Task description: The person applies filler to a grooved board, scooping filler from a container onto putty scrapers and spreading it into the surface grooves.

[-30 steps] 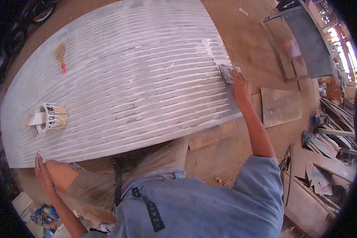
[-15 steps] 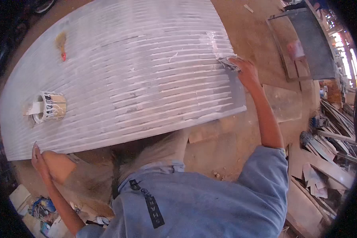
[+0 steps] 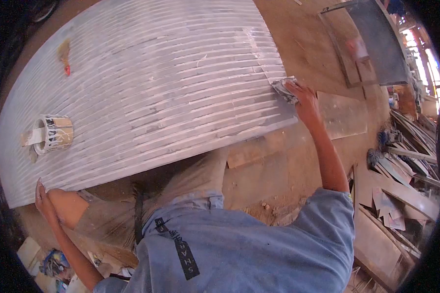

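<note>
A large ribbed panel (image 3: 171, 83), streaked with white and grey, lies in front of me. My right hand (image 3: 304, 97) is closed on a crumpled, paint-smeared cloth (image 3: 285, 90) at the panel's right edge. At the near left corner, my left hand (image 3: 44, 201) is by the panel's edge, its fingers pointing up; whether they grip the edge is too small to tell. A paint-dripped tub (image 3: 59, 133) stands on the left of the panel with a flat white piece (image 3: 33, 137) at its mouth. A brush with a red handle (image 3: 67, 70) lies farther back.
A dark framed panel (image 3: 376, 46) is at the back right. Stacked wood strips and board scraps (image 3: 401, 190) lie along the right. Flat boards (image 3: 342, 115) rest on the dusty ground, and mixed clutter (image 3: 56, 263) is at the lower left.
My right hand has moved nearer along the panel's right edge with the cloth. The camera view has shifted slightly, and my left hand stays by the near left corner.
</note>
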### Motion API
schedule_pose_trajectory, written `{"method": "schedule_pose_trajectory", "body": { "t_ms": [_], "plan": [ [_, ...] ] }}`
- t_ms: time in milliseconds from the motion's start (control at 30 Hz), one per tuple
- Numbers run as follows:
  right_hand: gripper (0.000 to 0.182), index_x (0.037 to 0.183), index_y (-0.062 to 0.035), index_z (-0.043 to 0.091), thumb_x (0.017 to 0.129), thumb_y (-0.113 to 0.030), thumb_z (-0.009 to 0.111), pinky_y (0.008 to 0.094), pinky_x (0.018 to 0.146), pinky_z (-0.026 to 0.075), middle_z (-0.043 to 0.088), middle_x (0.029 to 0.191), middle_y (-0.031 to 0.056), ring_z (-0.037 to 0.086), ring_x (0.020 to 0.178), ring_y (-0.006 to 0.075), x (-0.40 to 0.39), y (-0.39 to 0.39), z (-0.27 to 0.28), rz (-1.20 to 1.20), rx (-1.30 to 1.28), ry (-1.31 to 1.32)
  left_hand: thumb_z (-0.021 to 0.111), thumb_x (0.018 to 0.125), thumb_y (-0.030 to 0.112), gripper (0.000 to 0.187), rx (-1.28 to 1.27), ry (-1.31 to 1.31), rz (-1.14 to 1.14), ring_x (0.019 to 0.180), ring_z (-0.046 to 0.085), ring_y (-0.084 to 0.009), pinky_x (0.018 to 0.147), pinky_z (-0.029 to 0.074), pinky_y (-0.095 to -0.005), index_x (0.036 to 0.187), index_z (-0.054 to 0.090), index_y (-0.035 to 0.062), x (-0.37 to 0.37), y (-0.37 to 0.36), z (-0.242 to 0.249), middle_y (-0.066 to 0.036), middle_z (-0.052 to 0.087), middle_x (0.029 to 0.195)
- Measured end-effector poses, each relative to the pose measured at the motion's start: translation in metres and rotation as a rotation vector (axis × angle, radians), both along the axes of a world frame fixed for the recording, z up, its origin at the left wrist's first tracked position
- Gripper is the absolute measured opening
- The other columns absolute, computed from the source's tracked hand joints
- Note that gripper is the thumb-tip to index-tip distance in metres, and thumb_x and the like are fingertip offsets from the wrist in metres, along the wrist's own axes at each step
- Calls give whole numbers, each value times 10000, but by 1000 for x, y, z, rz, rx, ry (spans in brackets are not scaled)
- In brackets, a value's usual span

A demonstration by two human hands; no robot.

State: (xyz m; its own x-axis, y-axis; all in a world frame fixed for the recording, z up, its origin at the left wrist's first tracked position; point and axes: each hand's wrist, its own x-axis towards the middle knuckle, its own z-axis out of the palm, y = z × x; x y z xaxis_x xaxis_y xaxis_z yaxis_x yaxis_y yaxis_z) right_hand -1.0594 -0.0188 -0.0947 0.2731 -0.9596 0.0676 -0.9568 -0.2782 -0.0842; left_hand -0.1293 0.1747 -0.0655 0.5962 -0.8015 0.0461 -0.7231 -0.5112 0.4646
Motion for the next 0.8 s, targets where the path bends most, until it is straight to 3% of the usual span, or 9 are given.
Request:
{"method": "schedule_pose_trajectory", "body": {
  "t_ms": [267,367,433,567,667,767,800],
  "plan": [
    [697,1380,-124,603,730,108,510,457,1105,389,594,1422,105,516,1348,322,13,14,-4,-100,-34,68,477,1061,294,450,-103,82,-35,1269,575,-223,1094,403,-325,1415,577,34,3,4,-6,-129,617,1390],
    [712,1425,-131,544,750,88,613,459,1120,393,566,1454,92,490,1363,338,21,11,-34,-109,-121,21,478,1066,319,467,-55,57,18,1295,561,-228,1105,393,-329,1419,569,26,-10,1,4,-139,606,1407],
    [730,1463,-125,496,772,75,623,443,1110,403,553,1463,111,477,1373,348,20,17,-53,-261,-134,205,480,1066,328,474,-19,25,34,1313,548,-230,1112,384,-330,1420,567,26,-15,1,8,-143,598,1417],
    [742,1474,-118,479,773,74,630,447,1114,402,549,1466,119,489,1365,344,3,39,-34,-444,12,177,487,1064,348,498,-25,46,39,1359,510,-233,1133,358,-330,1415,562,3,-15,-1,2,-160,580,1437],
    [710,1410,-62,548,725,124,536,455,1082,435,556,1443,172,516,1336,362,24,25,3,-218,-171,104,492,1063,341,508,-15,61,-65,1349,517,-239,1144,342,-334,1403,559,-30,-9,-4,5,-168,583,1430],
    [696,1370,-81,594,709,128,532,450,1063,451,601,1387,169,544,1304,362,28,-20,1,-87,-112,53,495,1062,337,510,17,83,-81,1344,517,-240,1149,335,-335,1400,558,-40,-5,-11,10,-168,585,1427],
    [673,1347,-137,624,728,110,534,462,1064,444,624,1365,144,555,1297,344,26,-27,2,-67,-57,-12,497,1062,334,511,32,100,-89,1341,517,-240,1151,331,-335,1398,557,-45,-4,-14,10,-167,585,1426]
  ]
}}
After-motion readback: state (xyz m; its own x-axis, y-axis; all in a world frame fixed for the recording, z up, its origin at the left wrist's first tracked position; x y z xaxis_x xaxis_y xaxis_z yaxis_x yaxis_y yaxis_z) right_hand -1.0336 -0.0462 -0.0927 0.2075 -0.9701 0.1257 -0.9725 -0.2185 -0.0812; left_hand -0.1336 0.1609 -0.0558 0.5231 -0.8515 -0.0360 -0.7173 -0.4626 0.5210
